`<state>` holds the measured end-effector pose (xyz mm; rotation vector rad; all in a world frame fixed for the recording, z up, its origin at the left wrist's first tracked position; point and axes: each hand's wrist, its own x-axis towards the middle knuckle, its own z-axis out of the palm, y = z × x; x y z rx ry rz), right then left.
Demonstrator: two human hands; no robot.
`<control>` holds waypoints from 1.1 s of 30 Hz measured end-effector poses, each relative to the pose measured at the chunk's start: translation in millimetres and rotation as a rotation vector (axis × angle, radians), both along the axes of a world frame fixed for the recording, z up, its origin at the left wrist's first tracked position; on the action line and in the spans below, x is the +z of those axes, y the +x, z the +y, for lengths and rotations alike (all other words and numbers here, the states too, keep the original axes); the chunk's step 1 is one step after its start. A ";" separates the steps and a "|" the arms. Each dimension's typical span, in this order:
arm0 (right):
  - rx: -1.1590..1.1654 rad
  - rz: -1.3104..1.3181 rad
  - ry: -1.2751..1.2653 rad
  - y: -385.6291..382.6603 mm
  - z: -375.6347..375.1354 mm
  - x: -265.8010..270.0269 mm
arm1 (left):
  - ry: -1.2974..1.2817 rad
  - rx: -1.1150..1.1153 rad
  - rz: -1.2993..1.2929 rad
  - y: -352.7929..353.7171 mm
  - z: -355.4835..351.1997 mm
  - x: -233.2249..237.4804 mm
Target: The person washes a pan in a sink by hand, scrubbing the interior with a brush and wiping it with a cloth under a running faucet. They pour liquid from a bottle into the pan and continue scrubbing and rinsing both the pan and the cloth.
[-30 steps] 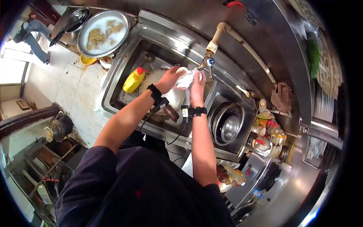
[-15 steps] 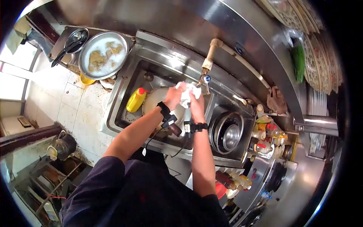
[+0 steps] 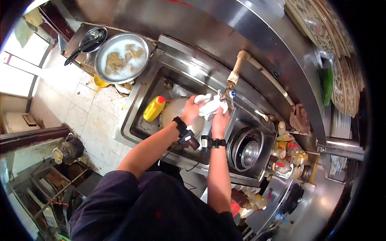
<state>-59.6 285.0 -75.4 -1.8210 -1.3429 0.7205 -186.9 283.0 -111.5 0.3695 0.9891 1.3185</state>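
A white cloth [image 3: 210, 107] is stretched between my two hands, just below the tap [image 3: 230, 90] with its blue-marked handle. My left hand [image 3: 190, 111] grips the cloth's left end, and my right hand [image 3: 220, 120] holds its right side. Beneath them, a large round pan [image 3: 172, 112] lies in the left sink basin, partly hidden by my left hand and forearm. Beside the pan is a yellow bottle [image 3: 153, 109] with a red cap. Both wrists wear black straps with small devices.
Nested metal bowls [image 3: 250, 154] fill the right basin. A basin of suds and brownish cloths [image 3: 116, 64] stands at the upper left, beside a bowl with black-handled ladles [image 3: 93, 39]. Stacked patterned plates [image 3: 339, 60] and seasoning bottles [image 3: 281, 160] are at the right.
The cloth is now spread wider between my hands, where before it was bunched closer together. The whole view has shifted, so the sink appears slightly further right and lower.
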 end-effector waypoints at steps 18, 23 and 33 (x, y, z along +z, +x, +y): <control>-0.064 1.178 -0.294 -15.1 23.3 35.7 | -0.006 -0.011 -0.406 -20.7 -4.7 22.8; -0.001 1.321 -0.272 -18.3 17.1 48.8 | 0.068 0.030 -0.357 -30.8 -7.1 30.8; 0.006 1.466 -0.172 -18.0 16.1 47.5 | 0.119 0.029 -0.262 -32.5 -6.5 53.7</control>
